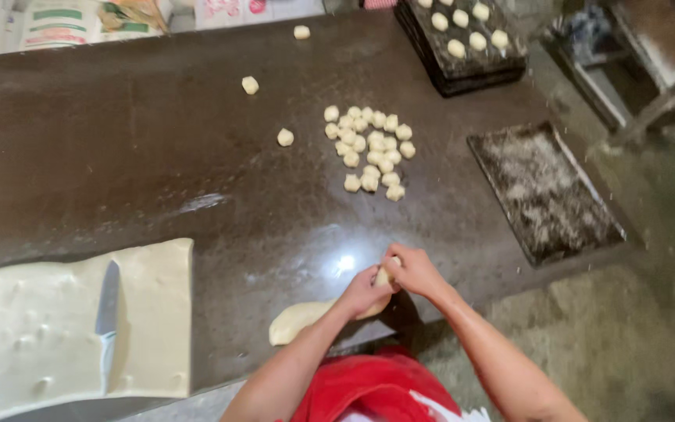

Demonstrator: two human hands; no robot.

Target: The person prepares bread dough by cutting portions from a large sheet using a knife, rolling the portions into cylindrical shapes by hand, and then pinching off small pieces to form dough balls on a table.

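Both hands, left (362,292) and right (416,271), pinch a pale, soft dough rope (298,319).

A pale, soft dough roll (298,316) is lying on the dark surface (158,156) at its near edge, just right of the big flat dough slab (41,328). Its rounded left end is resting free, while its right end is rising off the surface. A small pale piece (387,274) is sitting at that raised end, being pinched away from the roll.
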